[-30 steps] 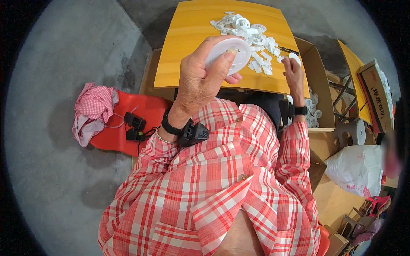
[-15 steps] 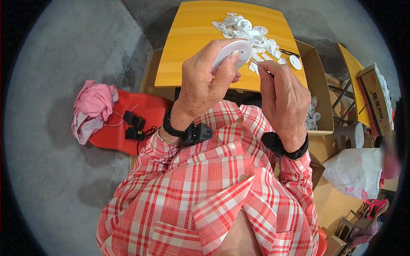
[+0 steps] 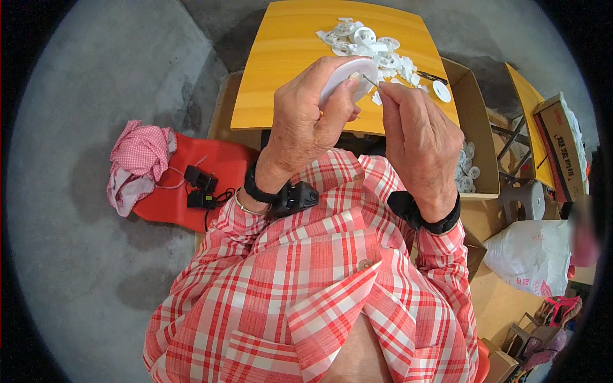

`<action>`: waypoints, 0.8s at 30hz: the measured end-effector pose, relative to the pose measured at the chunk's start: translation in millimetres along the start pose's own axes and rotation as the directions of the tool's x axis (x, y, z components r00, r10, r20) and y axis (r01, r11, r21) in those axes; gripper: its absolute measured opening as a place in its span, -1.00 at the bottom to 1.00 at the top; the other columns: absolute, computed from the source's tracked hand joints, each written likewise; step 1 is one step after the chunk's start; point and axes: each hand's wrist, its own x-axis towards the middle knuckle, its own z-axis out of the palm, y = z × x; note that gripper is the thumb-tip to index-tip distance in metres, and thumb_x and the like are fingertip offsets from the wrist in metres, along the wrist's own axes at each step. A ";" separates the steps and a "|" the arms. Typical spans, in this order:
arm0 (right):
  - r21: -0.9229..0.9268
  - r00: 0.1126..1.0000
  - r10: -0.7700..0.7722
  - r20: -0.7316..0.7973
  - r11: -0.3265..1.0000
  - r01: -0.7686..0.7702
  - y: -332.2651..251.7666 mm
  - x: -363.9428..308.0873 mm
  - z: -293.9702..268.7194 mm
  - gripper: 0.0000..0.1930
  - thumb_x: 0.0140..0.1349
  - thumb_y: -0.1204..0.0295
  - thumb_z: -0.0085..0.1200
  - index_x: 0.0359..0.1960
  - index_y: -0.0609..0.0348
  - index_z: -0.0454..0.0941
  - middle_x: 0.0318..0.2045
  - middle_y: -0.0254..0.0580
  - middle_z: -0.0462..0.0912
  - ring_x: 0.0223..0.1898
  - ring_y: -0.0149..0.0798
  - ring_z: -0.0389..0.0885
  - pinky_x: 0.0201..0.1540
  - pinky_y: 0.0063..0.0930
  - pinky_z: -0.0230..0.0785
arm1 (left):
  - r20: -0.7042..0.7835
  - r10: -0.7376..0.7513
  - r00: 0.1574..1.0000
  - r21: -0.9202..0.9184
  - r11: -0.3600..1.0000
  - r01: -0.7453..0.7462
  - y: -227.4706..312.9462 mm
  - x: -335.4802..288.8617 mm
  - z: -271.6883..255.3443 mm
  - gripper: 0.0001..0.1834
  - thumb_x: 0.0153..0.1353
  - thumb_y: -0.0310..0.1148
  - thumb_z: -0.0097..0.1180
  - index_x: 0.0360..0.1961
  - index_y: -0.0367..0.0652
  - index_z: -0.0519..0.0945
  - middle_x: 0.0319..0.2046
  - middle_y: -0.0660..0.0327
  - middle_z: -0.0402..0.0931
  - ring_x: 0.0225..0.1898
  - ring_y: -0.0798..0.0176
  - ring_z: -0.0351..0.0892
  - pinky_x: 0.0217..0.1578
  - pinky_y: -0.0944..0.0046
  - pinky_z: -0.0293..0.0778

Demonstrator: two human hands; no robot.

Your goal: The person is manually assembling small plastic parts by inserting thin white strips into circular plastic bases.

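My left hand grips a white round plastic disc, raised above the near part of the yellow table. Its thumb presses on the disc's face, and its other fingers are mostly hidden behind. Pinched in my right hand is a thin metal shaft, whose handle, if any, is hidden by the fingers. The shaft's tip meets the disc's face near a small dark spot beside my left thumb. Beyond both hands lies a pile of white plastic discs and small pieces.
The yellow table holds a loose white disc and a slim black tool. A cardboard box with white parts stands to the right. Leftward, a red chair carries a pink checked cloth and black adapters.
My right hand has moved slightly up and left, bringing the metal shaft's tip to the disc's face. The disc in my left hand has turned a little.
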 end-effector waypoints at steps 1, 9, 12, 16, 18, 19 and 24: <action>-0.012 0.999 0.035 0.039 0.999 -0.035 -3.0 1.7 -3.9 -0.82 0.03 0.57 0.11 -0.30 0.15 0.46 -0.52 -0.23 0.49 -0.52 -0.23 0.53 -0.50 -0.45 0.37 | 0.001 0.008 1.000 0.001 1.000 -0.008 -0.3 0.0 -0.2 -0.77 0.19 -0.48 -0.02 -0.12 -0.27 0.49 -0.46 0.14 0.55 -0.58 0.40 0.56 -0.55 0.42 0.49; -0.019 0.999 0.021 0.025 1.000 -0.020 -1.8 -2.1 0.9 -0.79 0.01 0.55 0.08 -0.27 0.13 0.45 -0.54 -0.25 0.44 -0.54 -0.24 0.50 -0.54 -0.43 0.35 | 0.003 0.026 1.000 0.004 1.000 -0.026 -2.5 -0.3 -0.2 -0.77 0.19 -0.50 -0.02 -0.12 -0.28 0.49 -0.47 0.15 0.54 -0.59 0.40 0.54 -0.55 0.43 0.48; -0.041 0.993 0.088 0.079 0.995 -0.085 -5.5 0.4 -4.4 -0.86 0.06 0.57 0.14 -0.32 0.18 0.48 -0.48 -0.21 0.57 -0.48 -0.21 0.58 -0.46 -0.47 0.40 | 0.003 0.033 0.999 0.019 0.999 -0.033 -2.3 -0.6 -0.7 -0.77 0.19 -0.50 -0.02 -0.12 -0.27 0.49 -0.47 0.16 0.54 -0.59 0.40 0.54 -0.55 0.43 0.47; -0.058 0.994 0.083 0.076 0.995 -0.078 -4.7 0.1 -3.9 -0.85 0.06 0.57 0.14 -0.32 0.19 0.49 -0.48 -0.21 0.57 -0.48 -0.21 0.58 -0.46 -0.48 0.40 | 0.067 0.001 0.998 0.059 0.998 -0.005 1.4 0.3 -4.2 -0.75 0.26 -0.41 -0.06 -0.11 -0.34 0.46 -0.35 0.10 0.59 -0.46 0.32 0.64 -0.47 0.40 0.59; -0.064 0.993 0.090 0.079 0.994 -0.085 -4.8 -0.1 -3.4 -0.85 0.06 0.57 0.15 -0.32 0.19 0.49 -0.48 -0.21 0.57 -0.48 -0.22 0.58 -0.46 -0.48 0.40 | 0.067 -0.014 0.998 0.058 0.998 0.010 0.5 0.1 -4.3 -0.75 0.26 -0.41 -0.06 -0.11 -0.34 0.46 -0.36 0.10 0.59 -0.46 0.32 0.64 -0.47 0.40 0.59; -0.047 0.994 0.080 0.074 0.996 -0.077 -4.8 0.1 -3.7 -0.85 0.06 0.57 0.15 -0.32 0.18 0.48 -0.48 -0.21 0.57 -0.49 -0.22 0.58 -0.47 -0.48 0.40 | 0.066 -0.030 0.997 0.058 0.998 0.026 0.3 -0.1 -4.3 -0.75 0.26 -0.41 -0.06 -0.11 -0.34 0.46 -0.36 0.10 0.59 -0.46 0.32 0.64 -0.47 0.39 0.59; -0.023 0.994 0.075 0.078 0.997 -0.074 -4.3 0.8 -2.9 -0.86 0.06 0.57 0.15 -0.32 0.18 0.49 -0.50 -0.20 0.56 -0.50 -0.22 0.57 -0.48 -0.48 0.39 | 0.003 0.006 1.000 0.021 1.000 -0.006 -1.6 -0.1 -0.6 -0.78 0.18 -0.51 -0.02 -0.13 -0.26 0.50 -0.45 0.15 0.55 -0.59 0.39 0.55 -0.55 0.42 0.48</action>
